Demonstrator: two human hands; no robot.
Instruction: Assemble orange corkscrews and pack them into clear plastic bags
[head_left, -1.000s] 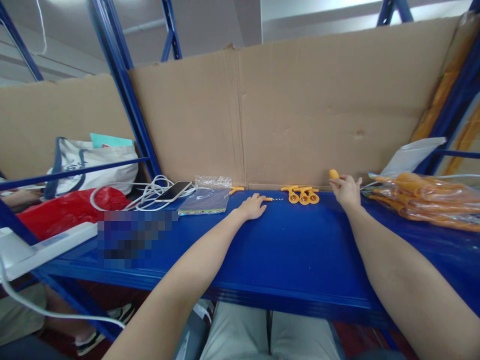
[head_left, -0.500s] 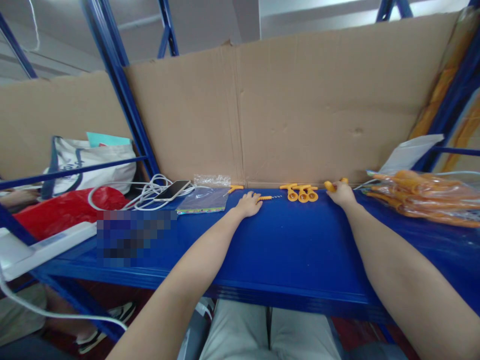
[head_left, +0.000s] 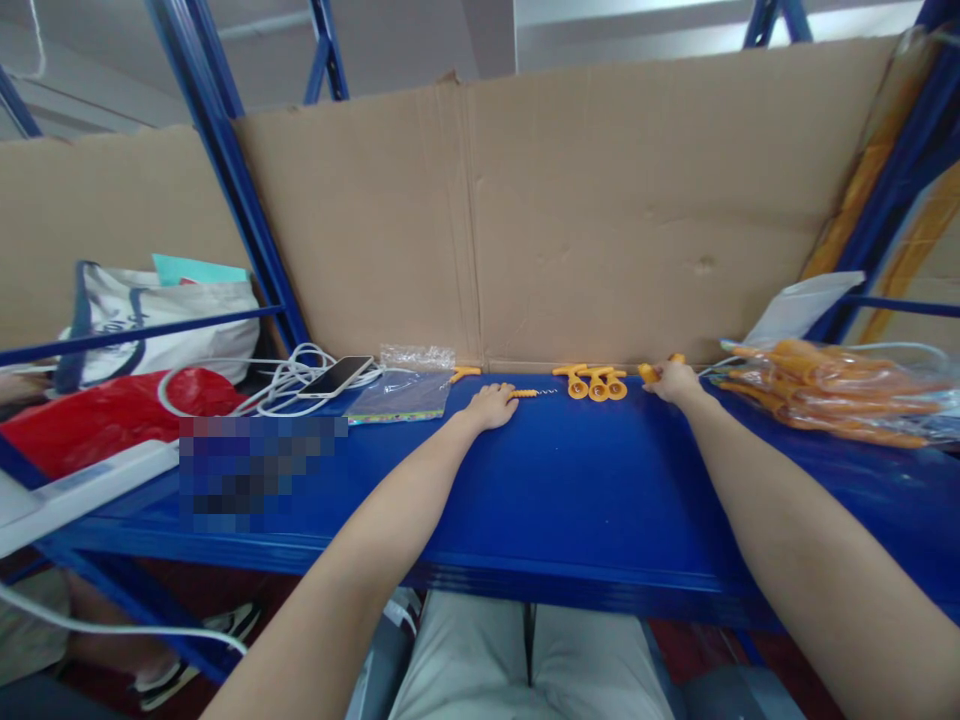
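Observation:
On the blue tabletop my left hand [head_left: 493, 406] is closed over the end of an orange corkscrew [head_left: 527, 393], whose ribbed orange shaft and metal spiral point to the right. Farther right, my right hand [head_left: 675, 383] grips an orange T-shaped corkscrew body [head_left: 649, 373]; an orange end shows on each side of the fingers, the rest is covered. Between the hands, three similar orange corkscrew bodies [head_left: 597, 385] lie in a row with their round openings toward me. Another orange piece [head_left: 465, 373] lies beyond my left hand, against the cardboard.
A clear plastic bag [head_left: 401, 395], a phone [head_left: 337, 377] and white cables lie at left, near a red bag [head_left: 127, 415] and a power strip [head_left: 90, 490]. Bagged orange parts [head_left: 832, 390] lie at right. A cardboard panel [head_left: 600, 220] closes the back.
The view has shifted slightly, moving everything a little left in the picture. Both hands keep nearly the same places on their orange pieces.

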